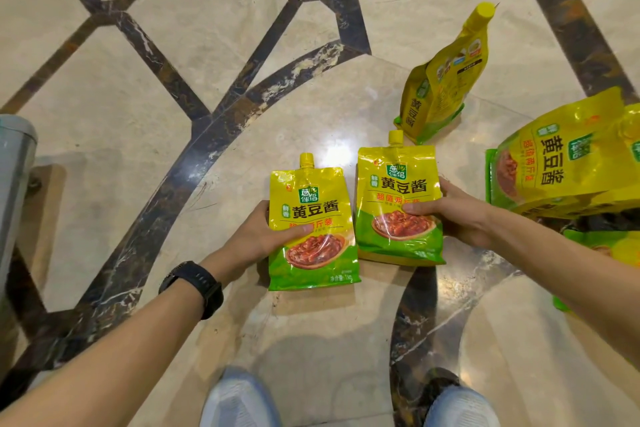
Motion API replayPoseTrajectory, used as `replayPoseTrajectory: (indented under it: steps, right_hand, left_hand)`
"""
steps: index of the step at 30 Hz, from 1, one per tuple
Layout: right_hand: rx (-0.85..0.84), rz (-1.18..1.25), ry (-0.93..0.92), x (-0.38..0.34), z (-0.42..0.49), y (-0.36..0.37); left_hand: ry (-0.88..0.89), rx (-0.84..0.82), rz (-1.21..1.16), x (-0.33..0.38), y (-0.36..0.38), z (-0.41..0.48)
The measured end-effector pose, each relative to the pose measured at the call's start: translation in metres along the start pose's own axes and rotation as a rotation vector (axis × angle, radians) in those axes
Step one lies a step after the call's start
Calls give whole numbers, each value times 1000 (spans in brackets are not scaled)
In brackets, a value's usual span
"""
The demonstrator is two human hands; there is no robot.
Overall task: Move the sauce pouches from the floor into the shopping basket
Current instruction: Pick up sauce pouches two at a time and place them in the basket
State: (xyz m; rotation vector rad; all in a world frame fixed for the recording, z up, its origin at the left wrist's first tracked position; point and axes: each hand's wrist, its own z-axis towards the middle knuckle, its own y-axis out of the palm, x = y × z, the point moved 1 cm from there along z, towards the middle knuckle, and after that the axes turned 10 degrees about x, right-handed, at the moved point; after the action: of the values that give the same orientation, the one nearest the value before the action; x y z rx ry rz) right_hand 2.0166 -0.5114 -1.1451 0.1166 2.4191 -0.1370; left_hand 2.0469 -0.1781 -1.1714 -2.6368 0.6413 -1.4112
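Two yellow-and-green sauce pouches with yellow screw caps are held above the marble floor. My left hand (pixel 258 239), with a black watch on its wrist, grips the left pouch (pixel 311 229) by its left edge. My right hand (pixel 453 215) grips the right pouch (pixel 398 204) from its right side. A third pouch (pixel 440 80) stands upright on the floor beyond them. More pouches lie at the right edge: a large one on its side (pixel 568 163) and another partly hidden under my right arm (pixel 616 246). No shopping basket shows.
The beige marble floor (pixel 207 10) has dark inlaid bands. A grey rounded object (pixel 14 156) juts in at the left edge. My two light-coloured shoes (pixel 239 399) are at the bottom.
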Motion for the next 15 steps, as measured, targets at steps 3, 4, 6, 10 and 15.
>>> replayPoseTrajectory:
  steps: [3,4,6,10,15]
  right_hand:
    - [-26,47,18,9,-6,1]
    - [-24,77,21,12,-8,2]
    - [-25,121,37,18,-13,4]
    - [-37,135,66,25,-14,5]
    - [-86,135,55,29,-20,8]
  left_hand:
    - [-14,20,-18,2,2,-2]
    - [-23,20,-24,2,3,-2]
    - [-49,31,-32,3,4,-4]
    - [-120,113,-80,3,8,-8]
    - [-155,91,-89,5,11,-9]
